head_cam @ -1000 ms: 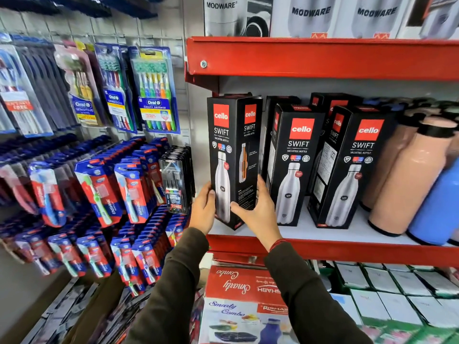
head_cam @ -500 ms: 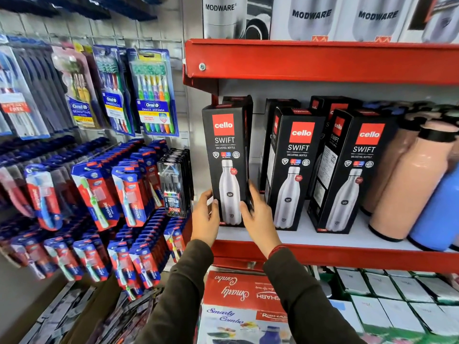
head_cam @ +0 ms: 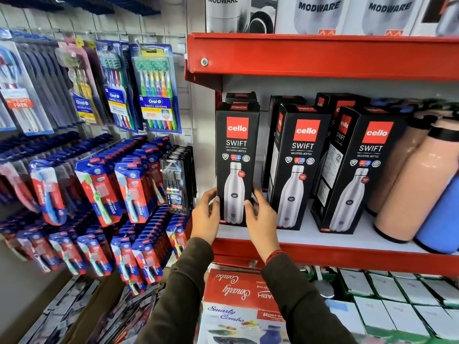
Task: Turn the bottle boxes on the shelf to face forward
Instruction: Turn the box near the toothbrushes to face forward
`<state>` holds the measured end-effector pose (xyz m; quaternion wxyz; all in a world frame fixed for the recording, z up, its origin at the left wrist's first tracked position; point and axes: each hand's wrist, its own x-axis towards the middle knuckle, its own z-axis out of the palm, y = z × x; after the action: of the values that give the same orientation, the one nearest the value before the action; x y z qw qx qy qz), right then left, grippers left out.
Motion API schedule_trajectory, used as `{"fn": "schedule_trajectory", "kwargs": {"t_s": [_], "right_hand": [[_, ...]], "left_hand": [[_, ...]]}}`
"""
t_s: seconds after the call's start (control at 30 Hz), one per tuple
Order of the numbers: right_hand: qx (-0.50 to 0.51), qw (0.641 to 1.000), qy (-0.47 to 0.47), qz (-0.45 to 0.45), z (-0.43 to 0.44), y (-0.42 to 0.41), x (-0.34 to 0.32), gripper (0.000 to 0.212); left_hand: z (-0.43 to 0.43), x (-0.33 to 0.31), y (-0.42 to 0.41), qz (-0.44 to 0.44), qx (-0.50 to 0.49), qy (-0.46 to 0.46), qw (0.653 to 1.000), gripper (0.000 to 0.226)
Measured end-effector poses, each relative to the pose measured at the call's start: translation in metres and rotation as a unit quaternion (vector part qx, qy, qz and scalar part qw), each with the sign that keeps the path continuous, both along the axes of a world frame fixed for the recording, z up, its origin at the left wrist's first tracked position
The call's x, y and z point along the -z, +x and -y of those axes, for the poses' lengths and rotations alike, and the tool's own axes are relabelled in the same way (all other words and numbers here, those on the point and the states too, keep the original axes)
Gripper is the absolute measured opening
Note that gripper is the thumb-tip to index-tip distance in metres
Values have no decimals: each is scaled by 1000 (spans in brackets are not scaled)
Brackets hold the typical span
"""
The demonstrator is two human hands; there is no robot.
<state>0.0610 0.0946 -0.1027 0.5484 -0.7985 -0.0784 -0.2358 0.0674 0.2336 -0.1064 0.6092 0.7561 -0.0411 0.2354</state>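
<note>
Two dark sleeves reach up from the bottom of the view toward a red shelf [head_cam: 347, 256]. The left hand [head_cam: 205, 217] and the right hand [head_cam: 260, 219] clasp the lower part of the leftmost bottle box [head_cam: 237, 155] from either side; the fingers [head_cam: 248, 207] of the right hand curl over the box's front right edge, the left hand's thumb lies on its front left edge, and between them the box is pinched. It stands upright at the left end of the shelf, its printed front with the bottle picture facing forward. Just to its right stand the second box [head_cam: 300, 167] and the third box [head_cam: 360, 170], both turned slightly so a side panel shows. Further right stand peach flasks [head_cam: 417, 184] and a blue one [head_cam: 442, 219]. Behind the front row, more black boxes [head_cam: 325, 100] are partly hidden. To the left hang toothbrush packs [head_cam: 156, 88].
</note>
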Motion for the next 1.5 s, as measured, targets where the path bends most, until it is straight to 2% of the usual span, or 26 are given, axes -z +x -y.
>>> {"fn": "schedule_trajectory", "kwargs": {"t_s": [0.1,0.63,0.77,0.9,1.17,1.27,1.37,1.5], "right_hand": [[1,999,48,-11,-1,-3,0,41],[-23,995,92,-37,8,-34,-4,41],[-11,993,118,-26,10,-48,-2,40],[2,992,126,-12,12,-59,-2,37],[7,994,112,-3,15,-63,-2,31],[44,992,116,36,25,-66,2,26],[99,984,124,84,45,-68,3,22],[122,978,145,92,77,-60,1,30]], "left_hand": [[0,0,0,-6,-11,-13,1000,31],[2,-1,-31,-10,-15,-50,999,30],[4,1,-45,4,-35,-77,996,21],[6,1,-57,10,-53,-101,993,16],[12,1,-65,4,-79,-97,992,21],[21,8,-71,40,-140,-84,986,33],[39,4,-79,110,-182,-60,975,31],[77,-4,-91,189,-140,8,972,29]]}}
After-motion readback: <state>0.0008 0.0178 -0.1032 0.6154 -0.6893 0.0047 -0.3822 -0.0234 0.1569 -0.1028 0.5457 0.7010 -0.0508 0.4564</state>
